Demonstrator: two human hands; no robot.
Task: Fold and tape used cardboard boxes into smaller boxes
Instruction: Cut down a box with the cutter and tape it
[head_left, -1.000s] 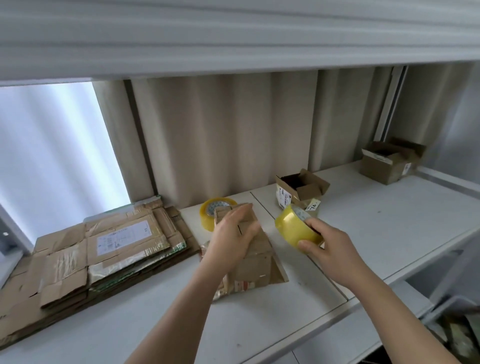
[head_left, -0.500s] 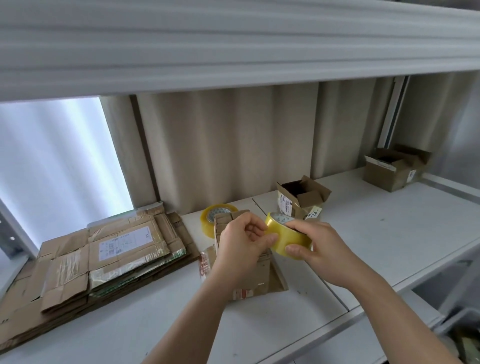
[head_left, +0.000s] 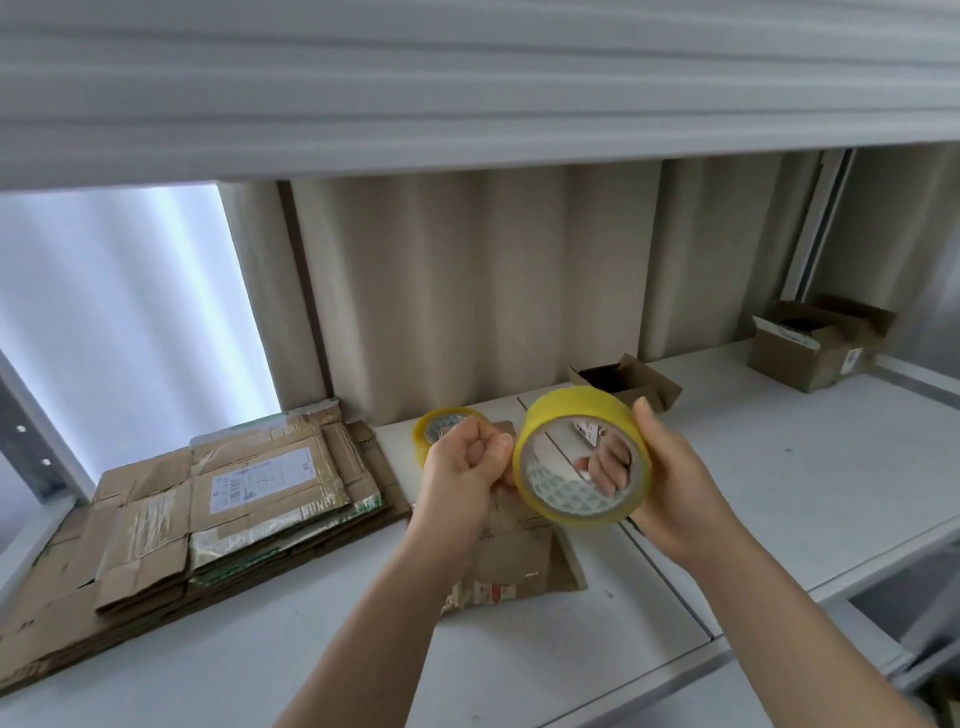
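Tape roll (head_left: 582, 457) held above the table (head_left: 810, 467): right hand (head_left: 670, 488) grasps it, thumb on the outer band, fingers through the core. Left hand (head_left: 465, 467), fingers curled, pinches at the roll's left edge. Beneath both lies the box (head_left: 514, 566), partly folded; spare roll (head_left: 441, 431) behind the left hand; flattened cardboard (head_left: 208, 514) stacked further left.

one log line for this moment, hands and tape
right hand: holds tape roll raised | left hand: pinches at roll edge | box: on shelf, untaped

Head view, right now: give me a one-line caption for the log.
Right hand holds a yellow tape roll while left hand picks at its edge, above a folded box.
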